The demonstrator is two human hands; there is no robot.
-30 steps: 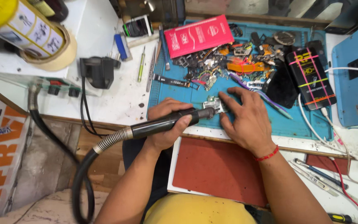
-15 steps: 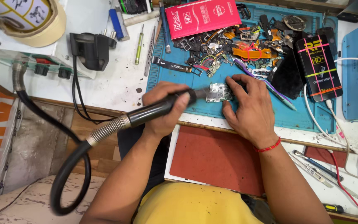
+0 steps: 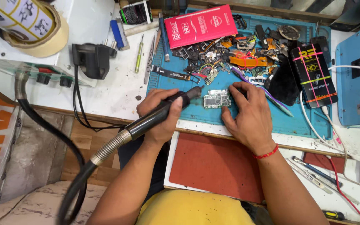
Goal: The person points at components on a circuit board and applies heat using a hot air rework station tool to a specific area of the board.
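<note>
My left hand [image 3: 160,113] grips a black hot-air handpiece [image 3: 159,114] whose flexible metal hose [image 3: 105,148] runs down to the lower left. Its nozzle tip points at a small phone circuit board [image 3: 216,98] lying on the blue work mat [image 3: 196,112]. My right hand [image 3: 246,114] rests on the mat just right of the board, fingertips pressing its right edge. A red thread band circles my right wrist.
A pile of small phone parts and flex cables [image 3: 230,58] lies behind the board. A red flat box [image 3: 201,26], a black boxed display [image 3: 313,75], a blue machine [image 3: 357,79], tweezers [image 3: 150,64], a black plug adapter [image 3: 91,60], a tape roll [image 3: 34,29] and a red mat [image 3: 217,166] surround the work spot.
The view has shifted so bench items sit lower in frame. Both hands keep their positions at the board, with the handpiece tip still aimed at it.
</note>
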